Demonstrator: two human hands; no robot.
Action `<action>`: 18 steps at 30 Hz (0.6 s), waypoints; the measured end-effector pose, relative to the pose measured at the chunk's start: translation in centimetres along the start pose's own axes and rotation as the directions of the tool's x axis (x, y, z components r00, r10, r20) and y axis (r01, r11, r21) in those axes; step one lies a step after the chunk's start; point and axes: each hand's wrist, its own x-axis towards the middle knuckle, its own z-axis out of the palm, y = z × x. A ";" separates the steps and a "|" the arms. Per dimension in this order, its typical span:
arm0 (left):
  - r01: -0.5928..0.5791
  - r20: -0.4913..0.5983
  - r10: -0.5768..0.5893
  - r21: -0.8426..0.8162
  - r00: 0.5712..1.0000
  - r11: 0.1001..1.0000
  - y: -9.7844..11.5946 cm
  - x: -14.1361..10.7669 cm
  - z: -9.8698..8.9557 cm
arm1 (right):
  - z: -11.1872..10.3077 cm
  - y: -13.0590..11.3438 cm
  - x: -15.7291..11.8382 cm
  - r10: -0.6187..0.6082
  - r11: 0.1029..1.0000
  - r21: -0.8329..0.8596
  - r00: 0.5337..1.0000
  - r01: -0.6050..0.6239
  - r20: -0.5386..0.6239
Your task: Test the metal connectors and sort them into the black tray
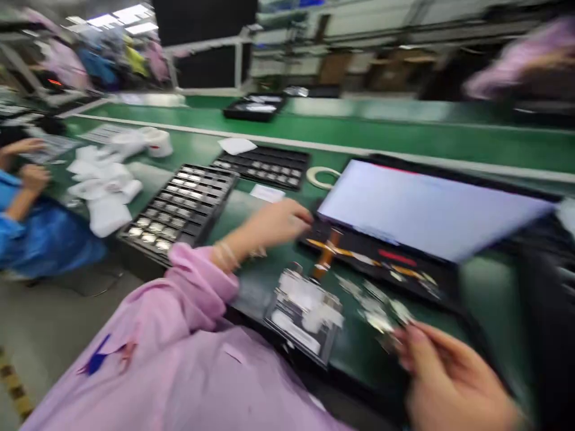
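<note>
Green bench [368, 362]: blurred part [380, 320] pinched between right fingers [420, 344].

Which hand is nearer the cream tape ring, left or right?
Left. The left hand is just in front of the tape ring; the right hand is farther off, nearer the wearer's right, pinching shiny strips.

Brightly lit, with white ceiling lights [119, 18] blown out at upper left. Washed pale across the flat white rectangular panel [426, 203]; softly glared near the right edge of the glossy green work surface [494, 311]. Motion-smeared throughout, stretched toward the frame's edges.
</note>
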 end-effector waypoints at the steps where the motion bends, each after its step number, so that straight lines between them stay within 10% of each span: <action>1: -0.014 0.022 0.014 0.009 1.000 1.000 -1.9 0.8 -0.1 | -0.5 0.6 -0.3 -0.005 0.999 -0.044 0.999 0.003 -0.035; 6: -0.032 0.252 -0.004 0.138 0.968 0.990 -9.0 2.8 0.7 | -0.3 3.0 -0.1 0.021 1.000 -0.021 1.000 -0.022 -0.020; 18: 0.027 0.366 -0.161 0.345 0.916 0.938 -10.0 1.8 0.7 | -0.3 2.4 -0.7 -0.012 1.000 -0.027 1.000 0.013 0.013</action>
